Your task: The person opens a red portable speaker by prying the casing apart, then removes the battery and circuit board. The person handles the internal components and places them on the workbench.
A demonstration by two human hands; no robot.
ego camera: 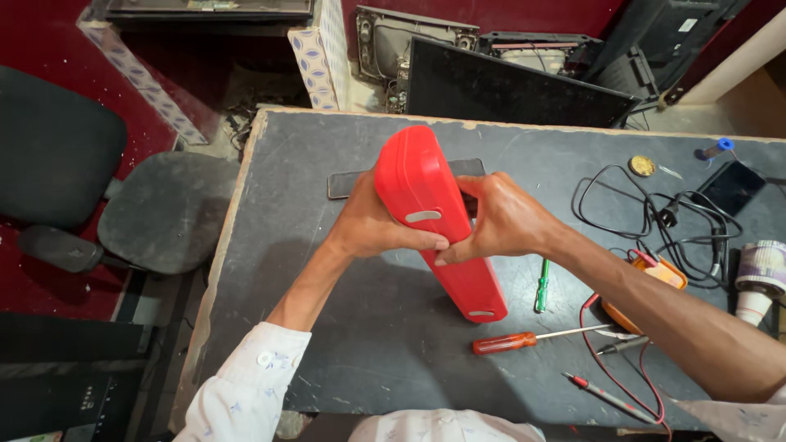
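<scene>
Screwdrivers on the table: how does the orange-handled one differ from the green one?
The orange-handled screwdriver is the longer and thicker of the two, while the green screwdriver is short and slim. The orange-handled screwdriver lies nearly crosswise with its bare metal shaft pointing right; the green screwdriver lies nearly straight away from the person. Both rest untouched on the dark table, right of the red case that both hands hold.

The long case (434, 221) sits mid-table (327, 327), both hands on it, left hand (372, 225) at 9 o'clock, right hand (499, 221) at 3. Screwdriver (524, 338) lies at 5 o'clock, cables (655, 217) at 3, monitor (508, 86) behind at 12.
</scene>
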